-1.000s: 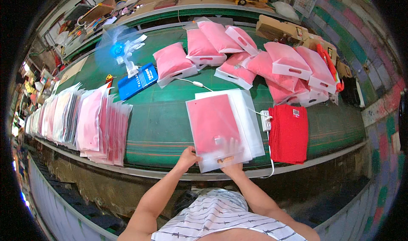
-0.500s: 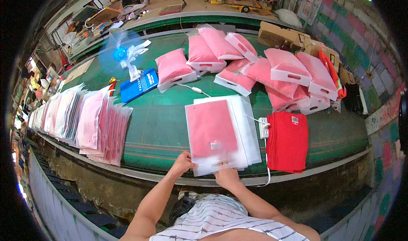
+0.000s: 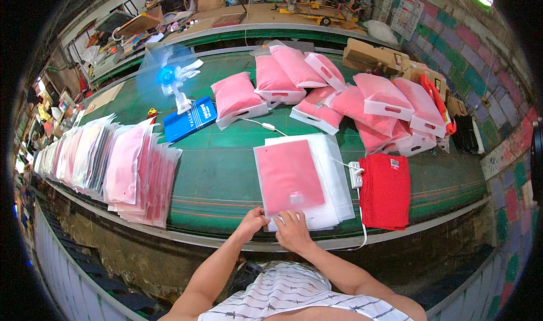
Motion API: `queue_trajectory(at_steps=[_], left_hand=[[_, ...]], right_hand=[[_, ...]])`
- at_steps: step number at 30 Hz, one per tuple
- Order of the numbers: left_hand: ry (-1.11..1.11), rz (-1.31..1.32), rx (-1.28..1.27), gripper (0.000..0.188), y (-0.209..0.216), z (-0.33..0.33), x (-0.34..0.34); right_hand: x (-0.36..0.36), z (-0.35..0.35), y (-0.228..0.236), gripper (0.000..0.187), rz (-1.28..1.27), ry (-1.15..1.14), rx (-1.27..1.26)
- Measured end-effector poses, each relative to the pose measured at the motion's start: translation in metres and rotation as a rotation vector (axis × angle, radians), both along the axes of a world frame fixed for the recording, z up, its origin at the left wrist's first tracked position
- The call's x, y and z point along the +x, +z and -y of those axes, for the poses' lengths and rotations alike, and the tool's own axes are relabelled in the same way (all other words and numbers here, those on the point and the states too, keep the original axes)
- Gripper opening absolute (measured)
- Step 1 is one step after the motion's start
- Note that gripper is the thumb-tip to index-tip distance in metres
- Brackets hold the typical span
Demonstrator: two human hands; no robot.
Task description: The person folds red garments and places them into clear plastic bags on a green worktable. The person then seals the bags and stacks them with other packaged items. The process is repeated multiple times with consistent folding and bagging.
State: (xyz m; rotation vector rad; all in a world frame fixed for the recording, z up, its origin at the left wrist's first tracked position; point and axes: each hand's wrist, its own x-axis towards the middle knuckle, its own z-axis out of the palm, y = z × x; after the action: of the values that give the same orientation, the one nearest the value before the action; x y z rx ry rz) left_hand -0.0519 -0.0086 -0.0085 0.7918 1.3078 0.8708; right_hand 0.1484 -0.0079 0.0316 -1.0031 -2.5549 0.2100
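A frosted plastic bag (image 3: pixel 294 201) with a folded pink cloth (image 3: pixel 288 171) inside lies flat in front of me, on top of a stack of white empty-looking bags (image 3: pixel 334 185). My left hand (image 3: pixel 253 223) is closed at the bag's near left corner, thumb and fingers pinched together. Beside it, my right hand (image 3: pixel 293 230) bends its fingers over the bag's near edge, gripping it. What lies under those fingers is hidden. A small pale label shows near the bottom of the pink cloth.
Filled frosted bags (image 3: pixel 121 179) stand in a long row at the left. Plump pink bags (image 3: pixel 387 95) with handle holes are piled at the far right. A folded red cloth (image 3: pixel 386 191) lies by a white power strip (image 3: pixel 355 175). A blue fan (image 3: pixel 167 75) stands behind a blue packet (image 3: pixel 189 120).
My right hand has come from below the bag's near end to lie over its edge. The near end with the handle hole no longer shows. My left hand has shifted closer to the right hand.
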Motion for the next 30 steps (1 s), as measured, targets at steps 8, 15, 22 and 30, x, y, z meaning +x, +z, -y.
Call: queue_trajectory(at_steps=[8,15,22,30], left_hand=[[0.018,0.047,-0.052,0.022,-0.013,-0.004,-0.005],[-0.022,-0.012,-0.028,0.031,-0.005,0.0,-0.003],[0.071,0.089,-0.014,0.039,-0.003,-0.001,-0.003],[0.125,0.189,-0.066,0.042,0.007,-0.001,-0.006]], right_hand=[[-0.009,-0.005,-0.006,0.03,-0.023,0.109,0.21],[-0.013,-0.021,-0.01,0.009,-0.083,0.214,0.255],[0.014,-0.042,-0.025,0.018,-0.035,0.247,0.228],[0.114,-0.078,-0.017,0.024,0.055,0.198,0.292]])
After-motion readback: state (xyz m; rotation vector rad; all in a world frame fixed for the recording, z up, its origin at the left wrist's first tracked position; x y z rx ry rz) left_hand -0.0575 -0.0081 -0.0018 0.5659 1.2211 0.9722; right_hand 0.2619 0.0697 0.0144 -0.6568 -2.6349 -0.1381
